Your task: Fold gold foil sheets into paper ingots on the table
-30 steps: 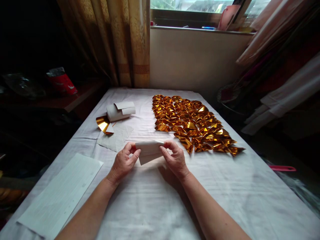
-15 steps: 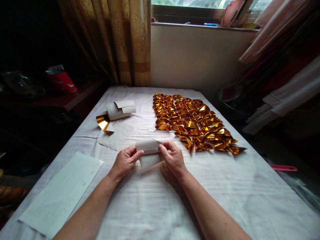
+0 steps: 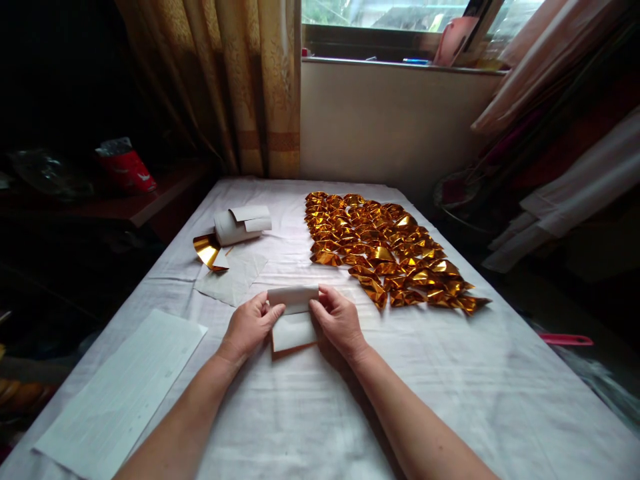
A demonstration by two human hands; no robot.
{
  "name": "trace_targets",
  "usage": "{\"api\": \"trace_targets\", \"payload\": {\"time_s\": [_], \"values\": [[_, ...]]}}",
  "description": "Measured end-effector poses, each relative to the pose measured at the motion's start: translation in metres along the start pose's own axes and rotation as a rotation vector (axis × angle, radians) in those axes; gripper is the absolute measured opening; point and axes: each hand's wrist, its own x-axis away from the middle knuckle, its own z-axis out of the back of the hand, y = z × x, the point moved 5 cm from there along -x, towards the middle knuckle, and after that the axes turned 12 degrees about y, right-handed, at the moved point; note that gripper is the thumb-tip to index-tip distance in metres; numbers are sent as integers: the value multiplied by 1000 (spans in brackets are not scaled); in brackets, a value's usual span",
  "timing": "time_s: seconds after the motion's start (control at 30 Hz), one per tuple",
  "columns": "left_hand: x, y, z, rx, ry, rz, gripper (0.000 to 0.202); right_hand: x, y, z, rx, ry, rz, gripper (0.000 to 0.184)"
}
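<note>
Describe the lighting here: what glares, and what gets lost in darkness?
Head view, top: the window is brightest; head view, middle: gold foil pieces glint, and the folded paper looks greyer on its upper flap than below; head view, left: darkness around the red container hides detail.

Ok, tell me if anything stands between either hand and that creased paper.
Nothing visible does. The left hand and right hand already grip the creased paper at opposite ends. The gold foil pieces lie apart, beyond it and to the right.
</note>
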Motion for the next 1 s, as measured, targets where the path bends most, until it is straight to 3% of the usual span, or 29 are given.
{"api": "trace_targets", "payload": {"time_s": [0.17, 0.23, 0.37, 0.5, 0.63, 1.0], "values": [[6, 13, 7, -464, 71, 6, 76, -3, -9, -1, 386, 38, 144, 34], [8, 17, 9, -561, 117, -83, 79, -3, -10, -2, 433, 38, 159, 36], [17, 28, 3, -556, 194, -475, 36, -3, -8, -4, 461, 35, 167, 39], [27, 33, -12, -367, 27, -714, 24, -2, -6, -5, 460, 30, 176, 45], [30, 33, -17, -357, -56, -699, 25, 0, -9, -4, 474, 37, 227, 38], [28, 32, -15, -336, -60, -657, 25, 4, -14, -9, 486, -79, 367, 20]]}}
